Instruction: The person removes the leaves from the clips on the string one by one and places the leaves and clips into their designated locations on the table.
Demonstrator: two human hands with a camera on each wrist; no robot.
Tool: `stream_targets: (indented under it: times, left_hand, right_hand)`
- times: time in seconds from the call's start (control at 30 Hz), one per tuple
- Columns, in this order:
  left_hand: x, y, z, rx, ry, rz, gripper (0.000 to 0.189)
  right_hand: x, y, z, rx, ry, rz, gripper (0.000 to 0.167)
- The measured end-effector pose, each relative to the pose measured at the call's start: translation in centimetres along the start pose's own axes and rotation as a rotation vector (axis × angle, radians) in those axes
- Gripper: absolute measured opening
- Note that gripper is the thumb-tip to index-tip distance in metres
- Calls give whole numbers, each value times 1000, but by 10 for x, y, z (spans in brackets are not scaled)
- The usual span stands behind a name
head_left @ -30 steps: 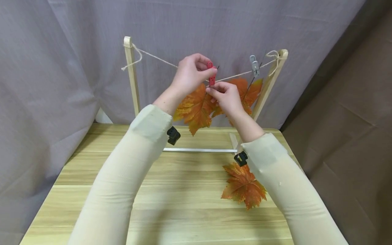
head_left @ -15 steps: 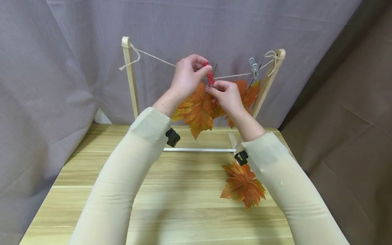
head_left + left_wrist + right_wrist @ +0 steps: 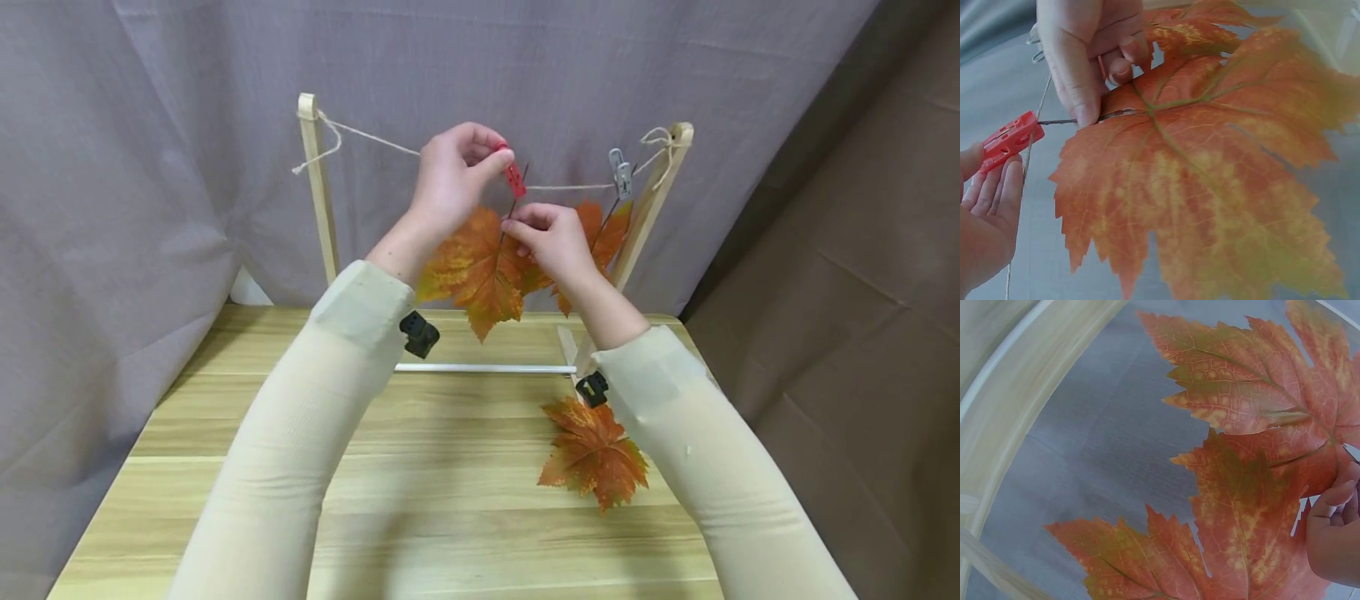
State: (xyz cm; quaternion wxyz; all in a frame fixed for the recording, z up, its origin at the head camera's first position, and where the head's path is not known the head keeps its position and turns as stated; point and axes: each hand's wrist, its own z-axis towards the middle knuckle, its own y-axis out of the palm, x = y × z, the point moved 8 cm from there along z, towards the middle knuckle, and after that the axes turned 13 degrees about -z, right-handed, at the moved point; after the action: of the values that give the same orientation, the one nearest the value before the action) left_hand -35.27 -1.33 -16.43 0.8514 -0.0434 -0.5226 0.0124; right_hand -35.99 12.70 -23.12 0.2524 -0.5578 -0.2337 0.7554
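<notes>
Red plastic clothespin [image 3: 514, 179], pinched in my left hand [image 3: 453, 171], has risen from my right hand [image 3: 555, 237], which pinches the orange lobed leaf [image 3: 480, 275] by its stem [image 3: 1058, 122]; shallow clipping risks slippage.

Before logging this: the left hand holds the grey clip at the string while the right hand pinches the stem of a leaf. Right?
Wrong colour: the head view shows the left hand holding the red clip at the string; the right hand pinches the stem of a leaf.

Holds a red clothespin [image 3: 1011, 142] at the string [image 3: 1045, 94] with the left hand [image 3: 986, 222]; pinches the stem [image 3: 1060, 122] of an orange leaf [image 3: 1191, 175] with the right hand [image 3: 1088, 53], left of another leaf [image 3: 1200, 39].
</notes>
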Motion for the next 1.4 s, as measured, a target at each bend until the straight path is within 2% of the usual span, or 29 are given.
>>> stream_targets:
  times: [0.17, 0.33, 0.47, 0.83, 1.0, 1.17, 1.27, 1.4]
  left_hand:
    - [-3, -8, 3, 43, -19, -135, 18]
    - [-3, -18, 6, 85, -15, -304, 18]
    - [-3, -24, 6, 92, -22, -363, 17]
    - [-22, -40, -4, 64, -54, -267, 19]
    - [-30, -49, -13, 32, -60, -244, 21]
    - [-42, -58, -24, 6, -94, -195, 23]
    - [-51, -64, -32, -29, -106, -168, 26]
    - [-63, -70, -44, -105, -103, -170, 31]
  right_hand:
    - [3, 6, 0, -41, -15, -32, 23]
    - [8, 12, -1, -63, 6, -38, 23]
    - [10, 16, -2, -74, 9, -36, 23]
    - [23, 25, -16, -115, -25, -56, 17]
    - [27, 26, -22, -137, -48, -82, 13]
    - [31, 27, -29, -164, -79, -120, 12]
    - [34, 28, -34, -198, -77, -133, 13]
    - [41, 29, -40, -237, -62, -134, 18]
